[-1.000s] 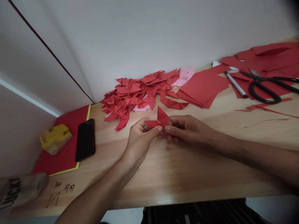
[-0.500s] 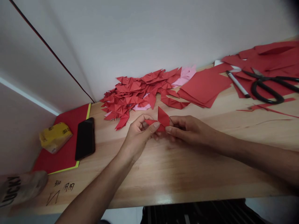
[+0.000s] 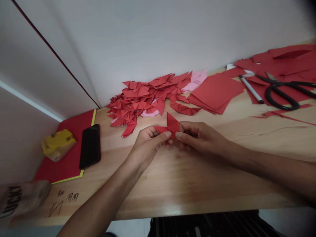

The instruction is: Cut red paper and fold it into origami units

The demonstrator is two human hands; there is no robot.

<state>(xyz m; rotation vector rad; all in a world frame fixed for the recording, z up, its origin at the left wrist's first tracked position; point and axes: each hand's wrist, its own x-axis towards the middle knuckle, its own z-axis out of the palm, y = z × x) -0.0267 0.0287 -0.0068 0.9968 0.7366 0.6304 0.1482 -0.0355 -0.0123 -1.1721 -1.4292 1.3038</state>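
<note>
A small piece of folded red paper (image 3: 173,123) is held up between both hands over the middle of the wooden table (image 3: 158,184). One pointed flap stands up and another points left. My left hand (image 3: 150,138) pinches its left side, thumb on top and fingers underneath. My right hand (image 3: 195,134) grips the right edge, with the thumb pressed close to the left thumb. The fingers partly hide the lower part of the paper. Just beyond the hands lies a heap of folded red paper pieces (image 3: 148,92), with some pink ones among them.
Red paper squares (image 3: 217,92) are stacked right of the heap. Farther right lie a marker (image 3: 251,89), black-handled scissors (image 3: 282,95) and thin red strips. At left, a phone (image 3: 90,146) and a yellow packet (image 3: 59,144) rest on red sheets. A wall stands behind.
My right thumb has shifted slightly up and left, and my left thumb slightly right, so the thumbs are closer together on the paper. The surroundings stay as they were.
</note>
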